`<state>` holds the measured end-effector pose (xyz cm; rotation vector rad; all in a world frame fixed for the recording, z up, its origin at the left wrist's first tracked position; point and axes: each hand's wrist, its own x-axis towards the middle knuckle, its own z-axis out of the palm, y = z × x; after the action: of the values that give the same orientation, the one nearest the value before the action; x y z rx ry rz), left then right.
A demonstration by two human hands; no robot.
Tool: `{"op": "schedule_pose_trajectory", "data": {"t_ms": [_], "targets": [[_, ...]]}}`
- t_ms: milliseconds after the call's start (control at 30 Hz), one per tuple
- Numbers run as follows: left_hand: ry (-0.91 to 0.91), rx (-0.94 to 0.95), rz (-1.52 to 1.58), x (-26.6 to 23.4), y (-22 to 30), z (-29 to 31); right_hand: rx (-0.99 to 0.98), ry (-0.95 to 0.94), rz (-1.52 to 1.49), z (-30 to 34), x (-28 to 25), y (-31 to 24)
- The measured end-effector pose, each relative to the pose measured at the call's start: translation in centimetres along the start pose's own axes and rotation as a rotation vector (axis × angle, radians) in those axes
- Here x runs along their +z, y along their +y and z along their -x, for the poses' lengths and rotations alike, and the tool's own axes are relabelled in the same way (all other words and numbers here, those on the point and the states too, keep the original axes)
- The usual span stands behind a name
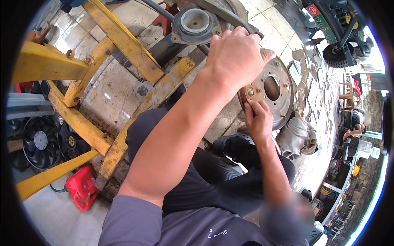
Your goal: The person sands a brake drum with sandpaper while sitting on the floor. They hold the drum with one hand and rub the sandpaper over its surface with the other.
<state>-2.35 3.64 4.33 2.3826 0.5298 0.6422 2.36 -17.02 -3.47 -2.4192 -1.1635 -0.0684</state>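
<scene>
My left hand (234,57) is closed with its fingers curled beside the end of a dark flat metal bar (230,17); what lies inside the grip is hidden. Below it, my right hand (259,118) pinches a small flat reddish-brown piece (243,97) at the left edge of a round brake backing plate (281,96). The plate is dusty metal with a large central hole and several smaller ones. Left of my left hand sits a dark metal mount with a round, lighter cup (194,21).
A worn yellow steel frame (135,119) spreads across the left. Beneath it stand a red container (81,187) and black fans (40,140). A grey cloth bundle (296,133) lies beside the plate. Broken tiles (305,82) cover the floor at right, and a person (356,125) sits farther off.
</scene>
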Motion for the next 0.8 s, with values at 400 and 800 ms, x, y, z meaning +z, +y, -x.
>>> {"op": "schedule_pose_trajectory", "data": {"t_ms": [400, 800], "targets": [[0.023, -0.003, -0.025, 0.2, -0.1, -0.2, 0.011, 0.005, -0.023, 0.1, 0.1, 0.2], [0.044, 0.008, -0.036, 0.2, -0.2, -0.5, -0.021, -0.01, -0.014, -0.3, 0.2, 0.2]]}}
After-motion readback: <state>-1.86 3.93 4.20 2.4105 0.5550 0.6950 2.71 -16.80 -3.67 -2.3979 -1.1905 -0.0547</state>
